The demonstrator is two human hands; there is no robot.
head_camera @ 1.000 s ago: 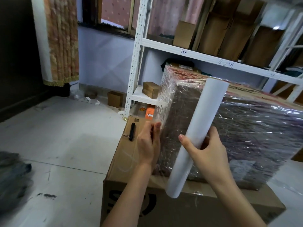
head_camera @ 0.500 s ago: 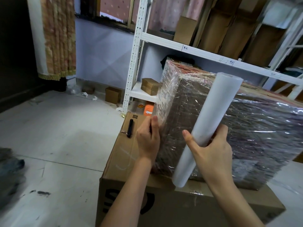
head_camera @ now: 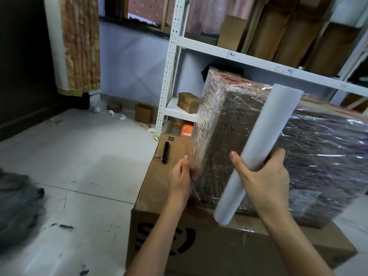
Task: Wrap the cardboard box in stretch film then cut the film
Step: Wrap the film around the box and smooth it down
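Note:
A cardboard box (head_camera: 318, 156) covered in shiny stretch film stands on a bigger brown carton (head_camera: 229, 250). My right hand (head_camera: 264, 176) grips a white roll of stretch film (head_camera: 264, 140), held tilted in front of the box's near face. My left hand (head_camera: 182, 176) pinches a loose sheet of film (head_camera: 199, 144) at the box's left corner. A black cutter (head_camera: 165, 152) lies on the carton's top, left of my left hand.
A white metal shelf (head_camera: 258, 60) with brown cartons stands behind the box. Small boxes (head_camera: 143, 113) and scraps lie on the pale tiled floor by the wall. A curtain (head_camera: 79, 44) hangs at the left. A dark blurred heap (head_camera: 18, 198) sits at the far left.
My left hand slid from flat against the box's corner to pulling the film sheet outward. The roll in my right hand rose a little and tilted further right.

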